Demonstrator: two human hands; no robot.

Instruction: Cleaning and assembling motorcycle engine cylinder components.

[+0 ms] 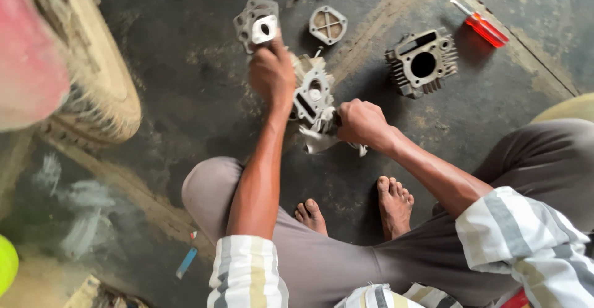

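gripping one cylinder head [312,100], two hands [272,73]

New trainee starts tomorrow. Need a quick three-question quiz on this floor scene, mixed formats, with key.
1. True or false: the red-handled screwdriver is held in the right hand.
2. Which part lies on the floor nearest the screwdriver? A) finned cylinder block B) square cover plate C) flat gasket plate
3. Fill in: both hands grip the finned metal engine part; the left hand is on its ____ side, away from the person.

Key: 1 false; 2 A; 3 far
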